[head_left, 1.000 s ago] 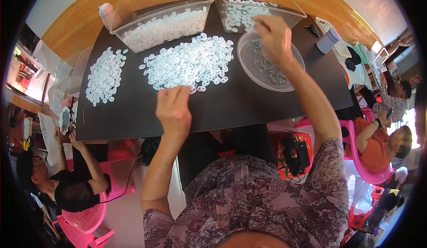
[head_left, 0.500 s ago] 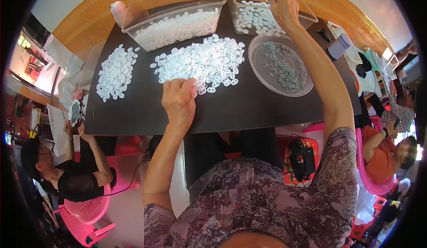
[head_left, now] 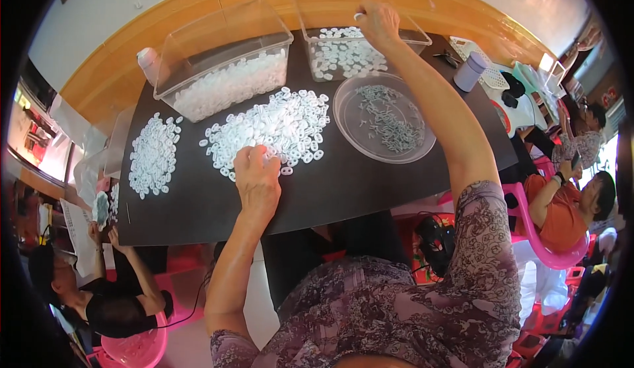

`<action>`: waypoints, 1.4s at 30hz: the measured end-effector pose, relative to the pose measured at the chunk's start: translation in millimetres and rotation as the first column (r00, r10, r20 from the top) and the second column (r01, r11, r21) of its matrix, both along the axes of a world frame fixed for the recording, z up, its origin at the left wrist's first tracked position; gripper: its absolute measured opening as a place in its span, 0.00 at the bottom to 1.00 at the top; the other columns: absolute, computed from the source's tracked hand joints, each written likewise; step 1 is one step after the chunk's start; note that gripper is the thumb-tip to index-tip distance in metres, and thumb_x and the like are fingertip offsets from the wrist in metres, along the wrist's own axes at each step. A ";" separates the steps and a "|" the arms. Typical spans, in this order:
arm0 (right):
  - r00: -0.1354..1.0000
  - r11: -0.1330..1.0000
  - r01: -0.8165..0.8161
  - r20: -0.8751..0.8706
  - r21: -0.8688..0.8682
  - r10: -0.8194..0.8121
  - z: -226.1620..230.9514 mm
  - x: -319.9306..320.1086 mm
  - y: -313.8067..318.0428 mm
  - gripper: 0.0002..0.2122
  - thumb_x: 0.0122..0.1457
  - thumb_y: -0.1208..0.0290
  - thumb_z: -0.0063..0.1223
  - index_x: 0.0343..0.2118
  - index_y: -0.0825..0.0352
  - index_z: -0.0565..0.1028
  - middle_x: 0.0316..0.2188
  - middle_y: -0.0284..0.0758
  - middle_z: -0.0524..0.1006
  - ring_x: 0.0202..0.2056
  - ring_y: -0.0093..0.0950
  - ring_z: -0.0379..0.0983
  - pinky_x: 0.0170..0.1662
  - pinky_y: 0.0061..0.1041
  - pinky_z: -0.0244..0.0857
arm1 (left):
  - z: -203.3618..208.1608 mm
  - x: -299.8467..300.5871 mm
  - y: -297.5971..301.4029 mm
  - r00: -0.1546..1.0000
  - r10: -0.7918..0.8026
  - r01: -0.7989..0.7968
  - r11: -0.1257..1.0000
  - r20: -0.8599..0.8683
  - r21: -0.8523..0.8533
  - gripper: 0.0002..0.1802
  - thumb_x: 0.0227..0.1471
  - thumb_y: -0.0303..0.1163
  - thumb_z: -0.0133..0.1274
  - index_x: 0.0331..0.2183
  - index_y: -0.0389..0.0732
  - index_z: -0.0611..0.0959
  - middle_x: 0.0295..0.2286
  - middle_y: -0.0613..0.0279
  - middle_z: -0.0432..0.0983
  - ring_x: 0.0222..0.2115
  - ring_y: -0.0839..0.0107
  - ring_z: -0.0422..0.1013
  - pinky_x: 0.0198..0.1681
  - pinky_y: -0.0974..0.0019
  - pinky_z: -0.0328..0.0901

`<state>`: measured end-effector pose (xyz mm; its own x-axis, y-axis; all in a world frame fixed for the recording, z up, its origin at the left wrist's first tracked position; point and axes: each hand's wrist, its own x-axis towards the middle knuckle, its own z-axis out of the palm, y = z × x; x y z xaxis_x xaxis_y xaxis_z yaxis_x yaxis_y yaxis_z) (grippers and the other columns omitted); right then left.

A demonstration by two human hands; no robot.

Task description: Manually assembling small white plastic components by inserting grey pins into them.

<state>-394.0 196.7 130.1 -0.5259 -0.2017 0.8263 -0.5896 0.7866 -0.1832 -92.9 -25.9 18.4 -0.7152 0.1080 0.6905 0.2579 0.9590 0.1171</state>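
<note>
My left hand (head_left: pixel 259 182) rests at the near edge of a pile of small white oval plastic pieces with holes (head_left: pixel 281 127). Its fingers are curled down onto the pieces, and the fingertips hide whatever is between them. My right hand (head_left: pixel 379 23) is raised over the clear plastic box (head_left: pixel 415 38) at the back right, which holds similar white pieces. A white plastic piece (head_left: pixel 360 16) shows at its pinched fingertips. Below my right forearm sits a round clear tray (head_left: pixel 350 133) with many small grey, screw-like parts (head_left: pixel 396 127).
A larger clear box (head_left: pixel 228 81) full of white pieces stands at the back left. Another white pile (head_left: pixel 155 157) lies at the left. A lavender cup (head_left: pixel 469 72) and pliers (head_left: pixel 449 58) are at the right. People sit on both sides, one at a pink chair (head_left: pixel 555 252).
The whole view has shifted, so the table appears lower and further left. My right hand stays over the back right box with the white piece; my left hand stays at the pile's near edge.
</note>
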 end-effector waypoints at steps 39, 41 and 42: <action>0.693 0.676 -0.721 0.184 0.154 0.697 -120.0 233.2 -88.1 0.09 0.38 0.81 0.52 0.25 0.62 0.74 0.23 0.34 0.68 0.29 0.34 0.64 0.33 0.30 0.59 | -7.0 47.2 -0.1 0.998 0.065 -0.066 0.989 0.009 0.135 0.14 0.34 0.22 0.57 0.30 0.43 0.82 0.39 0.55 0.71 0.44 0.54 0.64 0.45 0.56 0.60; 0.697 0.675 -0.717 0.195 0.177 0.690 -121.7 235.0 -88.7 0.08 0.38 0.81 0.52 0.23 0.63 0.74 0.23 0.35 0.67 0.29 0.34 0.64 0.33 0.31 0.58 | -7.2 48.3 -1.4 0.998 0.065 -0.067 0.988 0.017 0.141 0.14 0.34 0.22 0.57 0.30 0.43 0.82 0.39 0.55 0.71 0.44 0.53 0.64 0.45 0.56 0.60; 0.703 0.675 -0.712 0.204 0.195 0.682 -122.0 235.6 -88.8 0.06 0.38 0.81 0.52 0.22 0.64 0.73 0.23 0.35 0.67 0.30 0.34 0.63 0.33 0.31 0.58 | -7.5 48.0 -2.2 0.998 0.067 -0.068 0.986 0.008 0.151 0.14 0.34 0.22 0.57 0.30 0.43 0.82 0.39 0.55 0.71 0.44 0.53 0.64 0.45 0.56 0.60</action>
